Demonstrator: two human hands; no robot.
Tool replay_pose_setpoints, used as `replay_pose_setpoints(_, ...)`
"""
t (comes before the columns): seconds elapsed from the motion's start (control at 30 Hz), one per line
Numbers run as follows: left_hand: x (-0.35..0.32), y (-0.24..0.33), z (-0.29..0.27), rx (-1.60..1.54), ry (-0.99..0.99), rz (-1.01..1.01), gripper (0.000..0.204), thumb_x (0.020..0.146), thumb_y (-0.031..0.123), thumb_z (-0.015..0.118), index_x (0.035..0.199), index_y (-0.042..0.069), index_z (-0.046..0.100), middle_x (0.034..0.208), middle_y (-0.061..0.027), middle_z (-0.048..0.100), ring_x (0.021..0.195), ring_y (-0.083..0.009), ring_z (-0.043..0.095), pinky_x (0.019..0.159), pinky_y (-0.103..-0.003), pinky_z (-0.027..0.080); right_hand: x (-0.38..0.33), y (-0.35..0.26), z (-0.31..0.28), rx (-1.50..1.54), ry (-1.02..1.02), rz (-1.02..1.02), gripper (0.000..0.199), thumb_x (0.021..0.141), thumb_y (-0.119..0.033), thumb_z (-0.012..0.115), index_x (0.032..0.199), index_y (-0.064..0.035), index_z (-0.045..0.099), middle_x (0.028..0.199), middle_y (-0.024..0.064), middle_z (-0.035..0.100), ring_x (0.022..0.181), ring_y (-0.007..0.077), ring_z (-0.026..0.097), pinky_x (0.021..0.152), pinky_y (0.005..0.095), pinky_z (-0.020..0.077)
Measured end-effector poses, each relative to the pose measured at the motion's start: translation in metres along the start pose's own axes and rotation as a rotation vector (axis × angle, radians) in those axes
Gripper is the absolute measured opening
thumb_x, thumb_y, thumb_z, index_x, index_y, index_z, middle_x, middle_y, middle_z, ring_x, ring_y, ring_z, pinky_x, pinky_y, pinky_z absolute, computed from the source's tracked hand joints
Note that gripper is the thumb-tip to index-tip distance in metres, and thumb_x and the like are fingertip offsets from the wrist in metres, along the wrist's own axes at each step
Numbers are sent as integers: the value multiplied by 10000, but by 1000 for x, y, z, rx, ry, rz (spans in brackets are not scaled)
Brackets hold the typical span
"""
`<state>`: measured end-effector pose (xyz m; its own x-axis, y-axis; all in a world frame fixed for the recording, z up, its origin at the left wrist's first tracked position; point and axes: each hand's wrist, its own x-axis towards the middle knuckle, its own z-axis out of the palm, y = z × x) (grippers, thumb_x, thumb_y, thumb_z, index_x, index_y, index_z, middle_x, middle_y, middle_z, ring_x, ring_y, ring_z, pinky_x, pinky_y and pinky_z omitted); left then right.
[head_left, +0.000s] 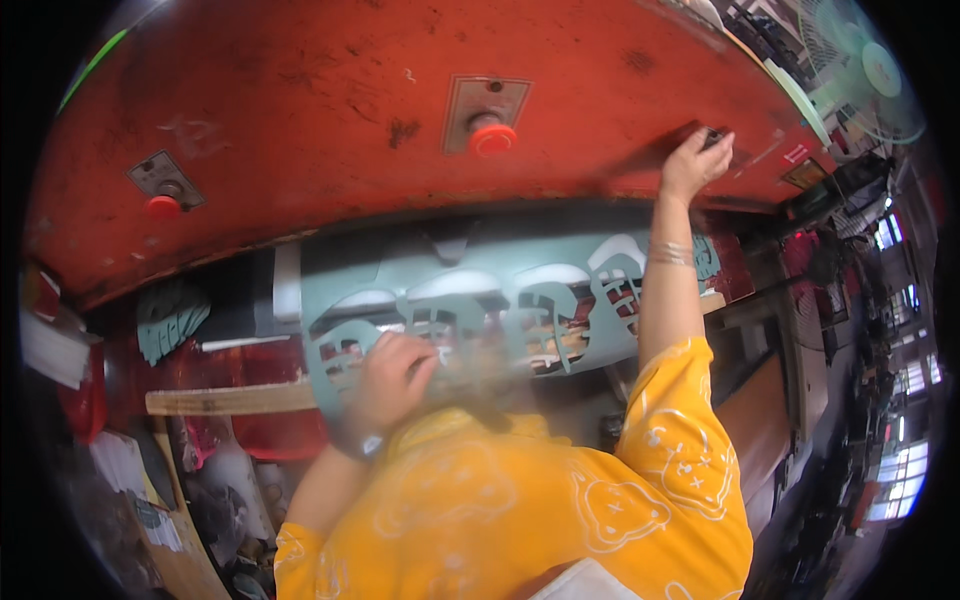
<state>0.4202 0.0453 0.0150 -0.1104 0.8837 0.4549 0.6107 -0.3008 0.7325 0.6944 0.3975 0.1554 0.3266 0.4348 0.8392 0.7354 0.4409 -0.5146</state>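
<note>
Landmark: the big red, scuffed metal machine housing (330,110) that fills the top of the view; every place below is given against it.
Left hand: the left hand (392,378) is below the housing's lower edge, fingers curled and pressed onto the left part of a pale grey-green sheet with cut-out openings (480,310); a watch shows at the wrist.
Sheet: the grey-green sheet lies flat in the dark gap right under the housing, running from below its middle toward its right end; arched and slotted cut-outs run in a row along it, and it looks blurred near the left hand.
Right hand: the right hand (695,160) is raised against the housing's right face, fingers bunched narrow around a small dark control (714,138); whether they grip it or only touch it cannot be told. A bangle sits on the forearm, which is in a yellow patterned sleeve.
Buttons: a round red push button on a grey plate (491,135) sits at the housing's centre, well to the left of the right hand; a second red button on a grey plate (163,205) is near the housing's left end.
Below left: a light wooden strip (225,400) lies under the housing's left half, just beside the left hand.
Far right: a pale green fan (860,65) stands beyond the housing's right end.
</note>
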Motion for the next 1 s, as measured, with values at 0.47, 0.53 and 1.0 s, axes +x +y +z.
replay_pose_setpoints(0.47, 45, -8, 5, 484, -29, -23, 173, 806, 253, 647, 901, 113, 681, 936, -49, 593, 964, -269, 539, 766, -418, 449, -186, -59, -105, 46, -1161, -485, 207, 825, -218, 628, 997, -113, 672, 1016, 77, 630, 968, 251, 565, 876, 419, 337)
replay_pose_setpoints(0.53, 43, -6, 8, 494, 3, -24, 164, 796, 242, 645, 881, 104, 672, 929, -48, 593, 965, -270, 534, 755, -419, 437, -186, -64, -105, -9, -1208, -497, 208, 843, -213, 609, 1009, -103, 670, 969, 87, 626, 930, 258, 567, 853, 420, 349)
replay_pose_setpoints(1.0, 20, -7, 27, 530, 118, -27, 170, 819, 205, 591, 789, 49, 650, 880, -84, 584, 929, -301, 513, 780, -438, 418, -203, -67, -121, -23, -1214, -513, 207, 874, -181, 570, 997, -46, 669, 851, 151, 635, 831, 323, 603, 764, 417, 428)
